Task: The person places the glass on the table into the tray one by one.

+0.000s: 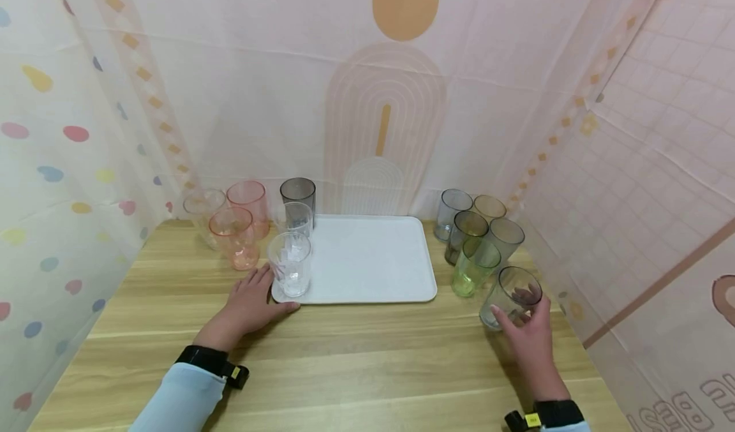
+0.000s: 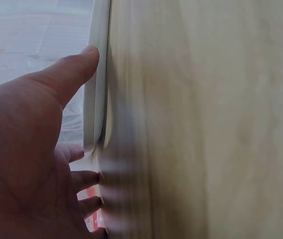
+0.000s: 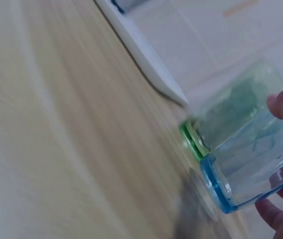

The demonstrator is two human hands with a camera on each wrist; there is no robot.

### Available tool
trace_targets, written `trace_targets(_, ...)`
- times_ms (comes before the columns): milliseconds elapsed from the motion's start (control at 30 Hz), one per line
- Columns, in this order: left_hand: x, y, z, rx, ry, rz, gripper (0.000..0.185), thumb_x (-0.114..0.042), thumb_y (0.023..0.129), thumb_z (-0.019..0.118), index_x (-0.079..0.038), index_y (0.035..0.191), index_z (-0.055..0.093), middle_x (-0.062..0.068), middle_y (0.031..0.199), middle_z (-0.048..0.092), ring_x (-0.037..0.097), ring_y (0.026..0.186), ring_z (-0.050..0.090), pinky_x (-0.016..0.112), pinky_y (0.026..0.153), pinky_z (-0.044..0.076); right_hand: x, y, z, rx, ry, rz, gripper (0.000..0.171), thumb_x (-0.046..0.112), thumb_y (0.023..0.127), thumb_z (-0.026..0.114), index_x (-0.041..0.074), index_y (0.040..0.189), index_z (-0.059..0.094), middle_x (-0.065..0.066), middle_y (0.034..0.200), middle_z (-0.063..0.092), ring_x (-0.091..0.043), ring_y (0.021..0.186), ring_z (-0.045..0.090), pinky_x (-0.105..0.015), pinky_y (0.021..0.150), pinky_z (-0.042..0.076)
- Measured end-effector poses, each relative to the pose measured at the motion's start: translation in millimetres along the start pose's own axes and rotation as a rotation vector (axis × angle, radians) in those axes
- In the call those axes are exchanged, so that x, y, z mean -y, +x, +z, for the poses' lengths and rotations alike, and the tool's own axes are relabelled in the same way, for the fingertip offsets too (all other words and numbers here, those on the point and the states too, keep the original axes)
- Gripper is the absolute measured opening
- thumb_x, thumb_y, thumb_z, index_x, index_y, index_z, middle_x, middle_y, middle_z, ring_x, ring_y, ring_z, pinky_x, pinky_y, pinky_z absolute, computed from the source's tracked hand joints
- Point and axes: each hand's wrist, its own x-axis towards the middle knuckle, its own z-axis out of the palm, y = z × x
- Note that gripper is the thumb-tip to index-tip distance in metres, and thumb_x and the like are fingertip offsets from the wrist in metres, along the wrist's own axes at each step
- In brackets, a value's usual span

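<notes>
Head view: a person's right hand [image 1: 531, 339] curls round a grey cup [image 1: 511, 297] at the near right of a wooden table [image 1: 356, 362], tilting it, just beside a green cup [image 1: 474, 267]. Left hand [image 1: 249, 304] lies flat, fingers straight, touching the near left corner of a white tray [image 1: 373, 260]. On that corner stands a clear cup [image 1: 290, 263]. More cups cluster far left and far right.
</notes>
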Motion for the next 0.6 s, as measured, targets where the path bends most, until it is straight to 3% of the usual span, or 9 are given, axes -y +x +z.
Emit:
trace_targets(200, 3.7, 2.8, 2.0, 0.003, -0.013, -0.007, 0.124, -0.078, 0.092, 0.073, 0.010, 0.168, 0.029, 0.038, 0.175, 0.021, 0.065, 0.158, 0.017, 0.083, 0.124, 0.014, 14.2, -22.7, 13.6, 0.030, 0.116, -0.111, 0.090, -0.009, 0.091, 0.086, -0.004, 0.163, 0.032, -0.019, 0.146, 0.058, -0.016, 0.130, 0.055, -0.011, 0.105, 0.042)
trace_targets(400, 2.5, 2.3, 1.9, 0.002, -0.017, -0.002, 0.122, -0.075, 0.093, 0.075, 0.010, 0.167, 0.029, 0.038, 0.175, 0.022, 0.065, 0.158, 0.018, 0.083, 0.124, 0.015, 25.3, -26.1, 38.8, 0.134, 0.090, -0.130, 0.093, -0.004, 0.091, 0.089, -0.002, 0.165, 0.032, -0.021, 0.149, 0.059, -0.023, 0.134, 0.057, -0.008, 0.106, 0.041)
trace_targets(600, -0.8, 0.8, 0.9, 0.006, -0.019, -0.004, 0.122, -0.074, 0.094, 0.075, 0.011, 0.168, 0.028, 0.038, 0.175, 0.021, 0.065, 0.159, 0.017, 0.083, 0.125, 0.014, 37.6, -23.9, 76.6, 0.241, 0.122, -0.202, 0.092, -0.001, 0.089, 0.091, -0.002, 0.162, 0.035, -0.024, 0.148, 0.062, -0.036, 0.135, 0.062, -0.017, 0.108, 0.046)
